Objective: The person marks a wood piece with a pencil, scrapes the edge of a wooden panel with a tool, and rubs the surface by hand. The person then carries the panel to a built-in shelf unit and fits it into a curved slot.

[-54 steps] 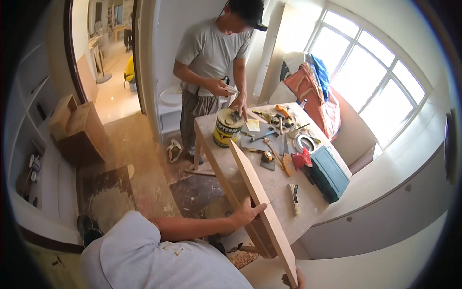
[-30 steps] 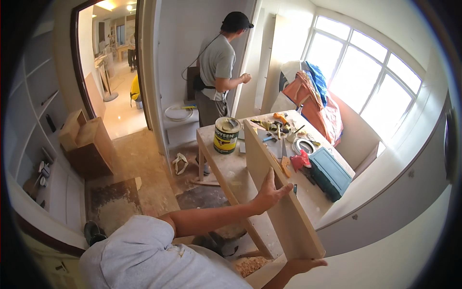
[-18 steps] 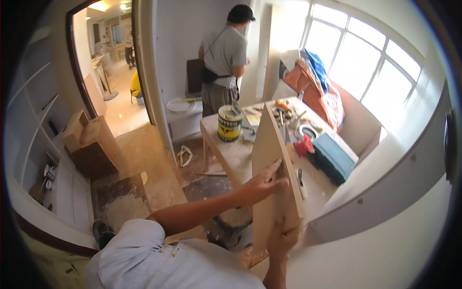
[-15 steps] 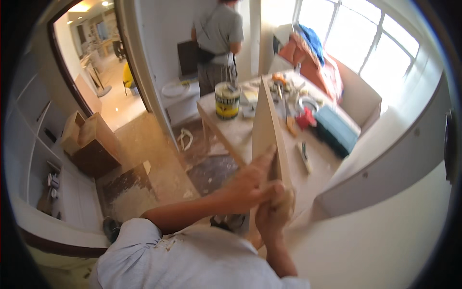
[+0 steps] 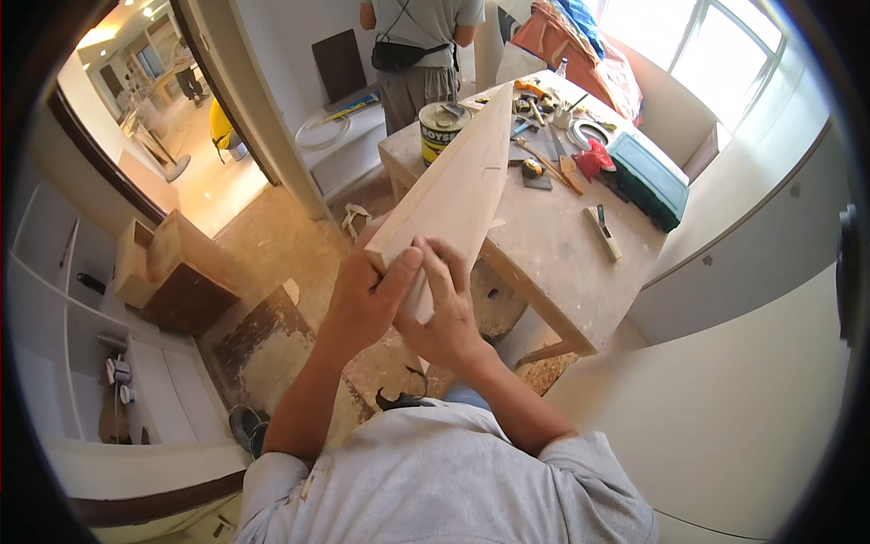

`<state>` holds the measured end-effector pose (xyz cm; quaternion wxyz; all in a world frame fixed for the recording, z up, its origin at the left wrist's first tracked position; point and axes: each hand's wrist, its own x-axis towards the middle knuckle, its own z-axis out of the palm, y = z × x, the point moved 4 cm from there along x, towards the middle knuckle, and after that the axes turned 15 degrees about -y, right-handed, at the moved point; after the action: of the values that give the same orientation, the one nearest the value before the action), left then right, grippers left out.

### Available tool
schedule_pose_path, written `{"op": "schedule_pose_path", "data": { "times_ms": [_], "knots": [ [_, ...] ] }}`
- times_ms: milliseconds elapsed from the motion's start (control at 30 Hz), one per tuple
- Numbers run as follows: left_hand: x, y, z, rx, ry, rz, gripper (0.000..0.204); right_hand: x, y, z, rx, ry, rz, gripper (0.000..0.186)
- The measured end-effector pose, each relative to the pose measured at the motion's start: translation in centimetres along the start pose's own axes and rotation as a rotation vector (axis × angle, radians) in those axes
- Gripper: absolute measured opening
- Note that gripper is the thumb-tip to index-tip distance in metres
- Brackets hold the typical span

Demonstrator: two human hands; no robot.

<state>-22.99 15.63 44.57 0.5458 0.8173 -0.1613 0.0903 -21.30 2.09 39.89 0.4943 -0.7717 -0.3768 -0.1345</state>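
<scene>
A long pale wooden board (image 5: 453,186) is tilted in front of me, its near end in my hands and its far end over the worktable (image 5: 553,263). My left hand (image 5: 362,295) grips the near left corner, thumb lying on the board. My right hand (image 5: 444,313) is closed at the near end beside it, fingers bent over the wood. Whether a small pale piece lies under the right fingers, I cannot tell. A yellow and black paint can (image 5: 435,143) stands partly behind the board.
Hand tools, a tape measure (image 5: 535,172), a red bag (image 5: 593,160), a teal toolbox (image 5: 648,181) and a brush (image 5: 603,234) lie on the table. A person (image 5: 419,45) stands beyond it. Wooden drawer boxes (image 5: 190,267) sit at left; a white panel (image 5: 716,408) is at right.
The board has turned from edge-up to showing its broad face, and its near end has moved left. Both hands moved left with it. My view has shifted too.
</scene>
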Motion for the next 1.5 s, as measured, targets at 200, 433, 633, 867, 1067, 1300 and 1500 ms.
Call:
{"op": "schedule_pose_path", "data": {
  "times_ms": [200, 433, 633, 867, 1067, 1300, 1500],
  "knots": [
    [-0.1, -3.5, -3.4, -0.116, 0.173, -0.058, 0.041, 3.4, 17.1, -6.2, 0.529, 0.182, 0.364, 0.022],
    [-0.4, -7.5, -8.1, -0.327, 0.398, -0.007, 0.036, 14.0, 52.8, -18.7, 0.577, 0.013, 0.177, 0.061],
    [-2.8, -8.5, -9.2, -0.325, 0.255, -0.177, 0.039, 22.2, 53.8, -8.8, 0.691, 0.129, 0.404, 0.078],
    [-5.2, -11.9, -10.2, -0.191, 0.649, -0.196, 0.037, 24.1, 47.1, -4.8, 0.782, 0.119, 0.403, 0.076],
    [-12.4, -14.4, -18.9, 0.079, 0.862, -0.109, 0.027, 23.2, 40.5, -2.5, 0.832, 0.119, 0.364, 0.075],
    [-30.0, -17.1, -30.3, 0.034, 1.326, 0.171, 0.043, 24.0, 29.1, 10.6, 1.035, -0.034, 0.247, 0.075],
    [-40.3, -15.9, -37.5, 0.212, 1.57, 0.07, 0.037, 26.1, 21.0, 25.0, 0.186, -0.173, -0.123, 0.059]
  ]
}}
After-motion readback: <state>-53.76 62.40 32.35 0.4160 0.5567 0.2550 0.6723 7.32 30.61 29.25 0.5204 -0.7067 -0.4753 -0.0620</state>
